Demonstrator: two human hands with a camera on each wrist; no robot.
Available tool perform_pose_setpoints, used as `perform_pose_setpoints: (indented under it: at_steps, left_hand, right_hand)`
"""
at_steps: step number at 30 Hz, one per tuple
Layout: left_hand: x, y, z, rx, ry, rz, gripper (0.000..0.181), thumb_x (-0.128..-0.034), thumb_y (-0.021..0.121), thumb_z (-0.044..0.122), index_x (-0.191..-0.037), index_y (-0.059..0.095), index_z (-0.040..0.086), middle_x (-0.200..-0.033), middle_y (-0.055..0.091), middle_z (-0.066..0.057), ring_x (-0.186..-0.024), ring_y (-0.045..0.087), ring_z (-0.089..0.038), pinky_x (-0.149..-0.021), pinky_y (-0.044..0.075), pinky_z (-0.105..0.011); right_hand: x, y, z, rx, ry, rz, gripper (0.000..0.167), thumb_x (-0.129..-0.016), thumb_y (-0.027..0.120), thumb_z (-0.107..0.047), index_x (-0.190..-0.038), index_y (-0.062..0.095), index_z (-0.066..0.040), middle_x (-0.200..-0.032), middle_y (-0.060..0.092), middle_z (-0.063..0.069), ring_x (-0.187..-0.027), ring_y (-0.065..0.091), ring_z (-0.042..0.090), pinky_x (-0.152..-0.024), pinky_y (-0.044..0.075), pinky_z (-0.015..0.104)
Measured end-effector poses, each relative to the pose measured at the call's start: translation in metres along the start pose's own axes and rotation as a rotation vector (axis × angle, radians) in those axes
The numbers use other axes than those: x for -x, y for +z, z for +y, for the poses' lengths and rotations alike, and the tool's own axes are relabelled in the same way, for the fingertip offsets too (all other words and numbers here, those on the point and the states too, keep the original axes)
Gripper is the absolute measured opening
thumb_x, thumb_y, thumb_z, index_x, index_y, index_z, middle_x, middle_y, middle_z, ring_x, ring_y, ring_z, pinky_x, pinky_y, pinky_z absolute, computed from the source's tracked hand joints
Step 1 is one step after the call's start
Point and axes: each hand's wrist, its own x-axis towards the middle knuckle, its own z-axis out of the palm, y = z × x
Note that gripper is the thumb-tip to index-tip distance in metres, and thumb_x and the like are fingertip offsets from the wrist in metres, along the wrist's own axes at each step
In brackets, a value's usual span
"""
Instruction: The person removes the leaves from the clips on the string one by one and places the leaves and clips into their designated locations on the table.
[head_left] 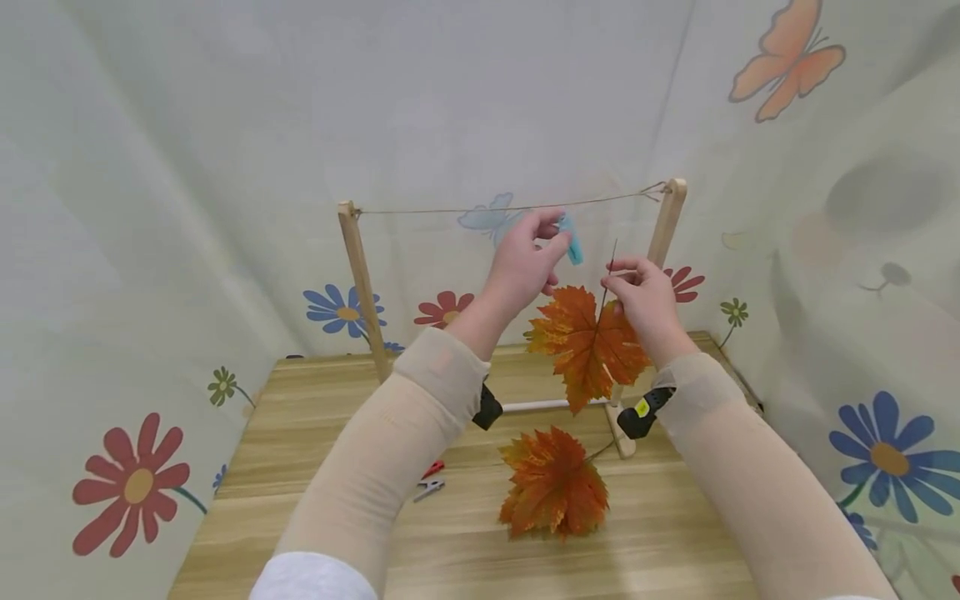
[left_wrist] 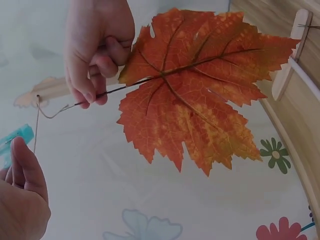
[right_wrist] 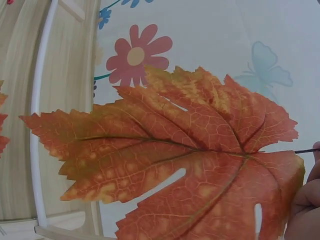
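Observation:
My left hand (head_left: 525,258) pinches a light blue clothespin (head_left: 571,239) just below the twine (head_left: 450,210). Lower and to the right, my right hand (head_left: 643,296) pinches the thin dark stem of an orange maple leaf (head_left: 588,346), which hangs from the fingers with its tip down. In the left wrist view the right thumb and fingers hold the stem (left_wrist: 117,90) above the leaf blade; the clothespin (left_wrist: 17,140) shows at the left edge. The leaf (right_wrist: 200,145) fills much of the right wrist view, with only part of the right hand visible.
Two wooden posts (head_left: 358,275) carry the twine, and a white bar (head_left: 547,406) joins them low down. A second maple leaf (head_left: 555,487) lies on the wooden table (head_left: 300,500). Left of it are a red clothespin (head_left: 433,469) and a grey one (head_left: 429,490). Flowered cloth (head_left: 187,250) stands around.

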Motion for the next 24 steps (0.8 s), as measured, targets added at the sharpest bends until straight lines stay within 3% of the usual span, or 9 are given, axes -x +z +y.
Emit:
perform_pose_setpoints:
  at_steps: [7, 14, 24]
  left_hand:
    - [0.006, -0.007, -0.015, -0.028, -0.024, -0.003, 0.044, -0.0950, 0.053, 0.025, -0.138, 0.047, 0.025, -0.107, 0.054, 0.001, -0.051, 0.049, -0.024, -0.051, 0.052, -0.032]
    - [0.010, -0.011, -0.028, -0.042, -0.042, -0.004, 0.037, -0.0929, 0.057, 0.023, -0.129, 0.055, 0.019, -0.101, 0.058, -0.001, -0.051, 0.051, -0.024, -0.053, 0.053, -0.032]
    - [0.020, -0.018, -0.053, -0.117, -0.083, -0.030, 0.038, -0.0901, 0.060, 0.022, -0.128, 0.056, 0.017, -0.103, 0.061, -0.001, -0.052, 0.054, -0.024, -0.051, 0.052, -0.032]
  right_hand:
    - [0.004, 0.003, 0.008, -0.010, 0.037, -0.018, 0.020, -0.093, 0.059, -0.021, -0.112, 0.055, -0.013, -0.096, 0.058, 0.007, -0.052, 0.047, 0.014, -0.051, 0.043, 0.025]
    - [0.005, 0.005, 0.015, -0.029, 0.030, -0.038, 0.021, -0.093, 0.059, -0.021, -0.111, 0.055, -0.013, -0.098, 0.056, 0.009, -0.053, 0.048, 0.013, -0.051, 0.043, 0.024]
    - [0.010, 0.013, 0.031, -0.046, 0.050, -0.067, 0.017, -0.093, 0.058, -0.018, -0.108, 0.054, -0.011, -0.099, 0.058, 0.011, -0.053, 0.051, 0.013, -0.054, 0.048, 0.024]
